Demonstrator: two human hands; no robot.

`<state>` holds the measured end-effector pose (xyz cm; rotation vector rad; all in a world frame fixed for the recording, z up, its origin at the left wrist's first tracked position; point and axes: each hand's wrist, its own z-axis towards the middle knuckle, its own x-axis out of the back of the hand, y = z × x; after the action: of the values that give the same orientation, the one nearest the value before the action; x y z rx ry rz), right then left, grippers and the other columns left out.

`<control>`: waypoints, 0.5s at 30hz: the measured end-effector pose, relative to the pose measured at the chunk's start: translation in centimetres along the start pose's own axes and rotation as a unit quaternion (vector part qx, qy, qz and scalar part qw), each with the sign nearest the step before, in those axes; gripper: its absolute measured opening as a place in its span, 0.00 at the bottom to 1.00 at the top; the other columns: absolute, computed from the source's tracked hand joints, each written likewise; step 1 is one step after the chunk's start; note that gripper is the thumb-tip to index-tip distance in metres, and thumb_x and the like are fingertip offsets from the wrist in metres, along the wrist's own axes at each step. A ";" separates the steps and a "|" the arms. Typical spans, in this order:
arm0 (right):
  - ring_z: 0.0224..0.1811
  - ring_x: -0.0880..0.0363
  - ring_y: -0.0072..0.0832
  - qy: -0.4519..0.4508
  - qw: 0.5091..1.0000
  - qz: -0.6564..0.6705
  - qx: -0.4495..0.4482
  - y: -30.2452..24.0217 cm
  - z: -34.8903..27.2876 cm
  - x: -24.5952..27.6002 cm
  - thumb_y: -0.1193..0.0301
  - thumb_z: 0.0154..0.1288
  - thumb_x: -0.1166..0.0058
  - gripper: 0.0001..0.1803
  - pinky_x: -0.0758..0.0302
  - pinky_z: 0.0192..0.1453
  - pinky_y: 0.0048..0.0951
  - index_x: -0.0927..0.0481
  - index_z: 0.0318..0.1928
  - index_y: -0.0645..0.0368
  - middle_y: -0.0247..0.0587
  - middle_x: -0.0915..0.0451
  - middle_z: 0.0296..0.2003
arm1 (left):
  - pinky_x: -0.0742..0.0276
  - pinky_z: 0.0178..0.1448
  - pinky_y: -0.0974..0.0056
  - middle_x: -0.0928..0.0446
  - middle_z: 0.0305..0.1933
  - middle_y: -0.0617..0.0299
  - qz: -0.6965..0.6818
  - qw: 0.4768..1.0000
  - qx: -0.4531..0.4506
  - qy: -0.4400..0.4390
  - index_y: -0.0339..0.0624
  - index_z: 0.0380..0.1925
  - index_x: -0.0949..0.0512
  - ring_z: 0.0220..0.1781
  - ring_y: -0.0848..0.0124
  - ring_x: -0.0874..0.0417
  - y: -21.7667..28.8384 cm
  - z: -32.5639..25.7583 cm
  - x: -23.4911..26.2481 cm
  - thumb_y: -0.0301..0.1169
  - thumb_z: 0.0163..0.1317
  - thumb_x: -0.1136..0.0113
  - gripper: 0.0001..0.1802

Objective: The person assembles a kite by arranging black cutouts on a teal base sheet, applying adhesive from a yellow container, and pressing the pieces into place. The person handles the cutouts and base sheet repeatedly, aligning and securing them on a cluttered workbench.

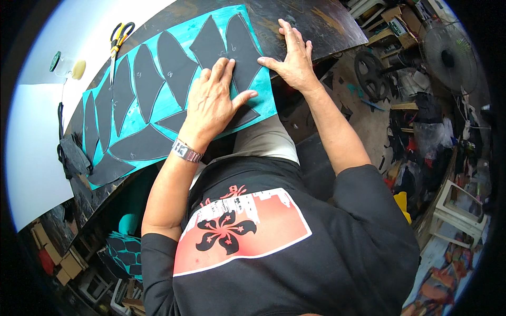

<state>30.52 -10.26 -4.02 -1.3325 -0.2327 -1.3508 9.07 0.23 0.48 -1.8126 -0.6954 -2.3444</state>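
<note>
the turquoise sheet (265, 96) with its black shapes (173, 63) lies on the dark table (337, 37) under your left hand (212, 102), which rests open, gripping nothing, while your right hand (296, 59) spreads open with its thumb at the right edge, and yellow-handled scissors (114, 52) overlap the far edge.

Black panel (244, 116) part-hidden under left hand (213, 100), tabletop (316, 37) cropped at top; shirt (337, 231) cropped at bottom
</note>
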 end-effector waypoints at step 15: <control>0.72 0.35 0.45 0.088 0.996 0.005 -0.018 1.6 1.9 0.2 0.43 0.45 0.26 0.58 0.49 0.75 0.54 0.40 0.74 0.48 0.50 0.31 0.68 | 0.55 0.78 0.41 0.42 0.78 0.50 0.064 0.995 -0.072 -0.022 0.51 0.74 0.38 0.80 0.52 0.46 -1.2 -0.4 -1.2 0.67 0.62 0.49 0.47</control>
<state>32.83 -9.41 -4.09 -1.2343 -0.0817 -1.4617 8.65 0.91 -1.07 -1.9087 -0.4100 -2.3320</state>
